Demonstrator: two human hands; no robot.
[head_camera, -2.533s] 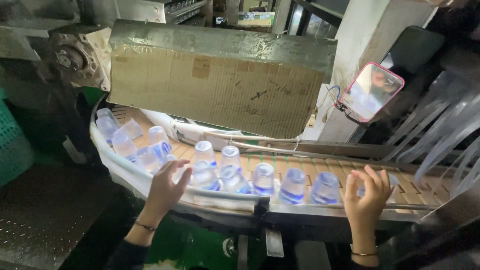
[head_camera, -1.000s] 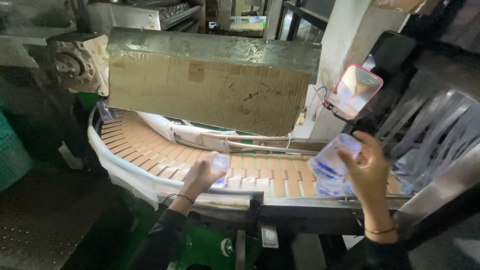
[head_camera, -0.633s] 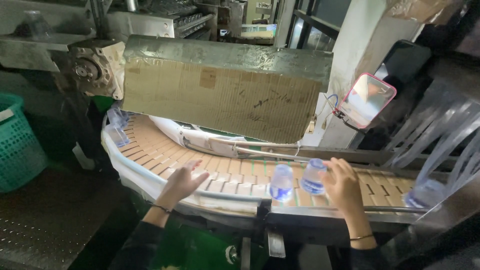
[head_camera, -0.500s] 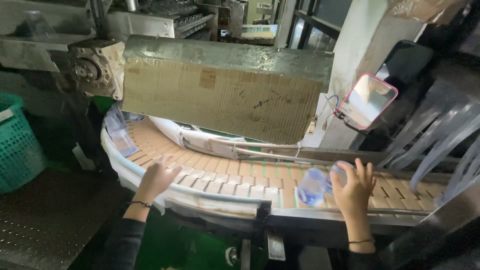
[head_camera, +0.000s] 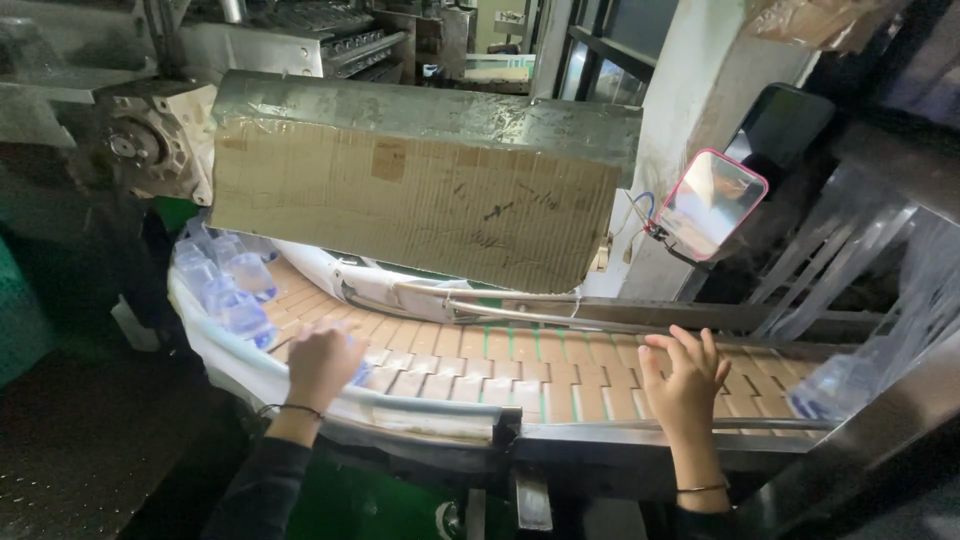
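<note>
A curved conveyor belt (head_camera: 470, 365) of tan slats runs from the left bend to the right. Several small clear bottles with blue caps (head_camera: 228, 290) come round the left bend in a cluster. My left hand (head_camera: 322, 362) rests on the belt just right of that cluster. Its fingers curl over a clear bottle (head_camera: 361, 373), of which only a blue edge shows. My right hand (head_camera: 686, 378) hovers over the right part of the belt with fingers spread and holds nothing. One more bottle (head_camera: 835, 385) sits at the far right under hanging plastic strips.
A cardboard-clad metal hood (head_camera: 420, 185) covers the belt's far side. A pink-framed phone (head_camera: 712, 203) hangs on a pillar at the right. Clear plastic strips (head_camera: 880, 290) curtain the belt's right exit. A metal guide rail (head_camera: 520, 318) runs along the belt.
The bottles by my right hand have gone right, under the strips, and that hand is now empty. My left hand has reached left to the new cluster at the bend.
</note>
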